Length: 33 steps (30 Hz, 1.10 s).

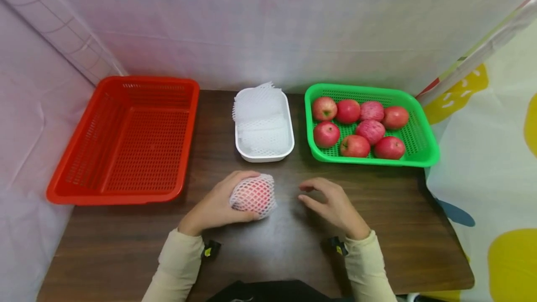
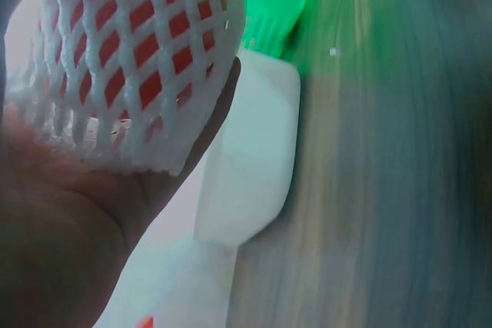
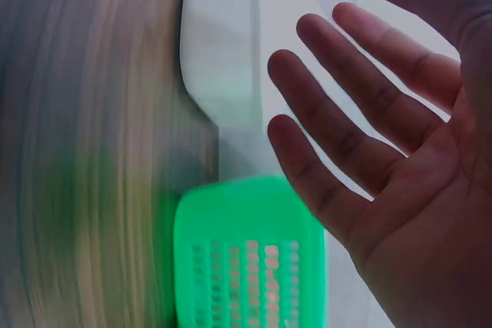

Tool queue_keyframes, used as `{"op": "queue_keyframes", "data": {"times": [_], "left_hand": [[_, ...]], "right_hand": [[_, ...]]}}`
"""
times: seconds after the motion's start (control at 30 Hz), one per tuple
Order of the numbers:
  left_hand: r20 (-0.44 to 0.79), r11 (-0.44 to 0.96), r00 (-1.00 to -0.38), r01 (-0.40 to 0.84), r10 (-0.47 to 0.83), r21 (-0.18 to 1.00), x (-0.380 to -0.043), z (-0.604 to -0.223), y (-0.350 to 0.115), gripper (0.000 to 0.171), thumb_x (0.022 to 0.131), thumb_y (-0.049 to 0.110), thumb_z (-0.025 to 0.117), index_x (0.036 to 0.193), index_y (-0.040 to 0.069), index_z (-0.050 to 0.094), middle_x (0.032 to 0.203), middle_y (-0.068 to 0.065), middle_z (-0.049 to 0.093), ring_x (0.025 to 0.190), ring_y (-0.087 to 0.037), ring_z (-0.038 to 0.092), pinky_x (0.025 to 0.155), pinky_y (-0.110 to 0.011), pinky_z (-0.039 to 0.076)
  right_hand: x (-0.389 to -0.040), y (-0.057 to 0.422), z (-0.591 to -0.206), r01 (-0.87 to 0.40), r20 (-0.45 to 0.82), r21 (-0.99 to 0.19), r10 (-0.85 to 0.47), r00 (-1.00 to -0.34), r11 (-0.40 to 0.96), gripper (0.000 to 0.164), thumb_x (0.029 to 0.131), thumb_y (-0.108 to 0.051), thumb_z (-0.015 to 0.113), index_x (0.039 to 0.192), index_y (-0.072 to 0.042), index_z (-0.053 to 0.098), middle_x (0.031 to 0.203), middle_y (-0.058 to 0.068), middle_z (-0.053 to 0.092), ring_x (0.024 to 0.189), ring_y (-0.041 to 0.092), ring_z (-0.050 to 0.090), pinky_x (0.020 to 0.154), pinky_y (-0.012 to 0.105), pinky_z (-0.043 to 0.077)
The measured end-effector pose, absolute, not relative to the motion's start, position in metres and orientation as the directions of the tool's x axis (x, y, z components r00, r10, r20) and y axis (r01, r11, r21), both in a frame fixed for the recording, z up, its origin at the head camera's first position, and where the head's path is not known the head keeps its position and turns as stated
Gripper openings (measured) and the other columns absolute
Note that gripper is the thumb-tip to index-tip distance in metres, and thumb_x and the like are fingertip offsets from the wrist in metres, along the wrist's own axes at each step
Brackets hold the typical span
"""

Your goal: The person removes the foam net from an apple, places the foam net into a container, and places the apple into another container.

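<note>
My left hand [image 1: 224, 202] grips a red apple [image 1: 255, 195] wrapped in a white foam net [image 1: 266, 183], over the table in front of the white tray. In the left wrist view the net [image 2: 165, 59] stretches around the apple, with red showing through its holes. To the right, my right hand [image 1: 331, 202] hovers apart from the apple, its fingers loosely bent and holding nothing. The right wrist view shows that hand [image 3: 384, 136] with its fingers spread. Flat foam nets [image 1: 260, 115] lie stacked in the white tray [image 1: 264, 157], partly over its back rim.
A red basket [image 1: 151, 146] with nothing in it stands at the left. At the right, a green basket [image 1: 423, 148] holds several unwrapped apples [image 1: 355, 146]. All stand on a dark wooden table [image 1: 268, 260]. A white curtain [image 1: 260, 27] hangs behind.
</note>
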<state>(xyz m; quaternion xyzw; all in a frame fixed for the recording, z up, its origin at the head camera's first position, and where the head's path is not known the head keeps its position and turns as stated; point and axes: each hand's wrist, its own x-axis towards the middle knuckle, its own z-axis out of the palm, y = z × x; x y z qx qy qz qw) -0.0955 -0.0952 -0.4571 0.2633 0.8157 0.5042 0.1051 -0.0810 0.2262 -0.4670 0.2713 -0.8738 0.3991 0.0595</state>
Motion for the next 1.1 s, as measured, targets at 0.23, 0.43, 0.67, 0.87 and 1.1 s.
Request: {"op": "queue_keyframes", "data": {"times": [0.23,0.43,0.67,0.87,1.1], "left_hand": [[0.109,0.254,-0.806,0.307,0.581,0.917,-0.096,-0.463,-0.079,0.085,0.070,0.044,0.091,0.143,0.031,0.049,0.135,0.010,0.054,0.118,-0.014,0.054,0.097,-0.043,0.046],[0.105,0.207,-0.814,0.267,0.571,0.941,-0.095,-0.466,-0.075,0.083,0.071,0.035,0.092,0.142,0.030,0.050,0.134,0.008,0.055,0.116,-0.016,0.055,0.096,-0.046,0.046],[0.100,0.191,-0.814,0.252,0.573,0.949,-0.096,-0.467,-0.065,0.087,0.072,0.035,0.092,0.145,0.032,0.046,0.137,0.008,0.052,0.119,-0.015,0.054,0.097,-0.044,0.046],[0.115,0.190,-0.801,0.275,0.588,0.942,-0.097,-0.466,-0.060,0.086,0.073,0.036,0.091,0.146,0.032,0.044,0.137,0.007,0.053,0.119,-0.016,0.055,0.098,-0.043,0.046],[0.178,0.175,-0.782,0.344,0.597,0.923,-0.096,-0.465,-0.068,0.074,0.077,0.029,0.088,0.142,0.022,0.053,0.137,0.004,0.056,0.123,-0.018,0.053,0.103,-0.042,0.043]], "right_hand": [[-0.085,0.204,-0.475,-0.562,0.348,-0.735,-0.500,-0.793,0.380,0.031,0.085,-0.007,0.079,0.115,-0.010,0.070,0.109,0.000,0.069,0.100,0.018,0.066,0.086,0.039,0.054],[-0.083,0.195,-0.476,-0.527,0.306,-0.776,-0.524,-0.795,0.346,0.051,0.080,-0.011,0.083,0.127,-0.009,0.062,0.114,0.000,0.065,0.101,0.026,0.064,0.084,0.048,0.054],[-0.082,0.185,-0.476,-0.549,0.316,-0.728,-0.509,-0.801,0.411,0.081,0.066,-0.025,0.087,0.138,-0.008,0.053,0.122,0.004,0.057,0.111,0.020,0.054,0.093,0.045,0.049],[-0.081,0.181,-0.479,-0.588,0.382,-0.669,-0.468,-0.797,0.456,0.087,0.061,-0.034,0.091,0.135,-0.008,0.055,0.125,0.008,0.054,0.118,0.025,0.046,0.100,0.043,0.042],[-0.080,0.185,-0.483,-0.604,0.422,-0.659,-0.444,-0.791,0.449,0.084,0.059,-0.032,0.089,0.132,-0.005,0.056,0.123,0.009,0.056,0.116,0.026,0.049,0.099,0.042,0.042]]}}
